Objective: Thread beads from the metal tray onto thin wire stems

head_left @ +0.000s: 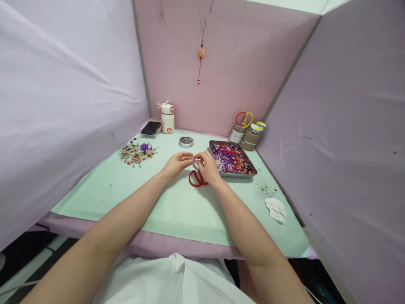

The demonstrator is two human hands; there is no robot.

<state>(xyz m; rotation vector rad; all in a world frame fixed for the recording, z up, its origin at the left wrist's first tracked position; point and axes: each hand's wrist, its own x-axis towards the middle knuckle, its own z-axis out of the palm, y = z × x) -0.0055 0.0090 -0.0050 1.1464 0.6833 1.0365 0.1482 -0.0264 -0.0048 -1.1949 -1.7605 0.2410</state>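
My left hand (178, 164) and my right hand (208, 166) meet at the fingertips above the middle of the green table. Each hand is closed in a pinch around something too small to make out. Just below the fingers, scissors with red handles (196, 178) lie on the table, partly hidden by my right hand. To the right of my right hand sits a metal tray (238, 175) full of purple, red, clear and orange beads (229, 158). A small round dish (186, 142) stands beyond my left hand.
Beaded strands (136, 154) lie at the left, near a phone (151, 128) and a white bottle (168, 118). Behind the tray stand two jars, one holding scissors (244, 119). A crumpled white cloth (276, 210) lies right. A beaded string (201, 53) hangs on the back wall.
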